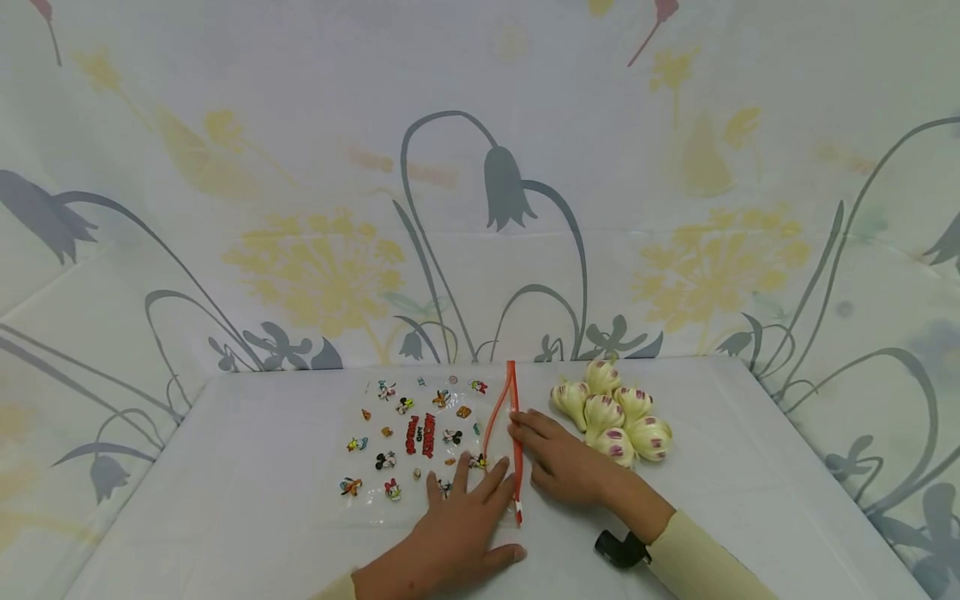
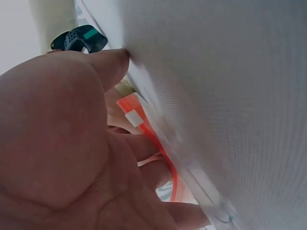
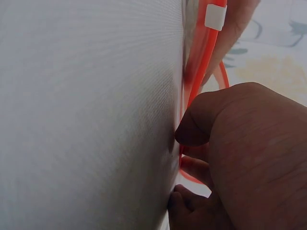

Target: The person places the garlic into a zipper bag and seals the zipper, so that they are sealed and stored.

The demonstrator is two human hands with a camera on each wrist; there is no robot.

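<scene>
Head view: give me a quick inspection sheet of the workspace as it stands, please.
Surface: white cloth-covered table.
Job's things: clear zip bag with cartoon prints lies flat; its orange zip strip gapes open at the far end.
Clutter: cluster of garlic bulbs beside the bag, apart from it.
Grippers: left hand rests flat on the bag; right hand fingertips at the zip strip.
Cables: nothing seen.
Surroundings: floral curtain behind and at both sides.
</scene>
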